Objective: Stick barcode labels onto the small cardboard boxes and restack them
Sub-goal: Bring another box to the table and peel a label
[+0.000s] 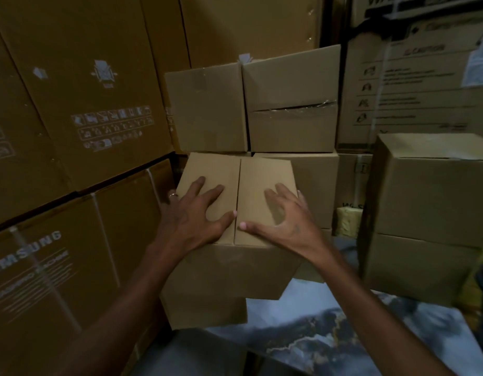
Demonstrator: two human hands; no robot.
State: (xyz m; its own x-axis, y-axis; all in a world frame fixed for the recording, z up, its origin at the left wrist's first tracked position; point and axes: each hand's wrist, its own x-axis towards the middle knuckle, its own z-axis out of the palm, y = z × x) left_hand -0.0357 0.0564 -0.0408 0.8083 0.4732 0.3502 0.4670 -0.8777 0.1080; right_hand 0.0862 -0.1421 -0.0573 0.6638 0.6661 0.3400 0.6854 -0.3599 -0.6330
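Two bare forearms reach forward, the left hand [192, 213] and right hand [286, 221] lying spread, palms down, on the top flaps of a small cardboard box [236, 196]. It tops a short stack in front of more small boxes [251, 104]. Large appliance cartons [72, 104] line the left side.

2 bare forearms, no sleeves in view. Thin ring on a finger of the left hand [190, 215]. Small dark mark, too blurred to read, on the back of the right hand [291, 226]. Short, pale fingernails.
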